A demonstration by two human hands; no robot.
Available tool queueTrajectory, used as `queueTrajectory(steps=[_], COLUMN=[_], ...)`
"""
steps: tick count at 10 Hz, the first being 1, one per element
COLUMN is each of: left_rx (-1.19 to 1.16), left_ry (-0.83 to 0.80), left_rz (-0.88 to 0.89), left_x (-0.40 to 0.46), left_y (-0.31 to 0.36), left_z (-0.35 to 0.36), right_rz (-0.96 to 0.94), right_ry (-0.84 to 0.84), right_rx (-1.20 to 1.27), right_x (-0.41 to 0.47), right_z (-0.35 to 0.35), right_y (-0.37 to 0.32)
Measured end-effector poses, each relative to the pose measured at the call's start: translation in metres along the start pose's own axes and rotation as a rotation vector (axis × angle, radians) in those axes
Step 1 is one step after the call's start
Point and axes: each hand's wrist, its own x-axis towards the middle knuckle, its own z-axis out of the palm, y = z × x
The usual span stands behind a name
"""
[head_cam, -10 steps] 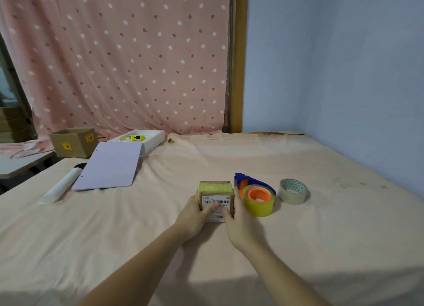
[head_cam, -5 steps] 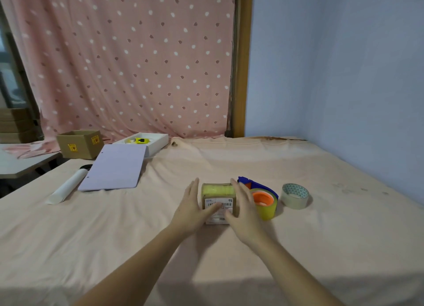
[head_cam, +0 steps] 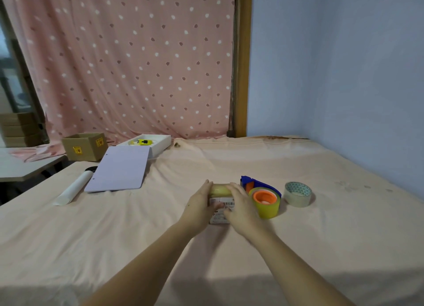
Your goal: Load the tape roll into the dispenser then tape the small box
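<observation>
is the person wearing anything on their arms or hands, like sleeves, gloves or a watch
No. Both forearms are bare right up to the bottom edge of the picture, with no sleeve showing. The left hand and right hand have no gloves, and no watch, bracelet or ring can be seen.

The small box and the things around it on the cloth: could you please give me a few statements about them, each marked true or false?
1. Both hands are on the small box, the left hand at its left side and the right hand at its right. True.
2. The tape dispenser is held in the air. False: it rests on the cloth, right of the box.
3. A yellowish tape roll with an orange hub sits in the dispenser. True.
4. The spare clear tape roll lies left of the box. False: it lies furthest right, past the dispenser.
5. The purple sheet covers the box. False: it lies apart, further back on the left.
</observation>
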Motion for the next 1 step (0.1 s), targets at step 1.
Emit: queueTrajectory(steps=[1], left_rx=[-0.331], left_ry=[-0.066], left_rz=[-0.189], left_x=[-0.0064], left_y=[-0.0035], left_z=[0.0042], right_rz=[0.145], right_ry=[0.062], right_rx=[0.193], right_x=[-0.0011], right_z=[0.0039], right_y=[0.0007])
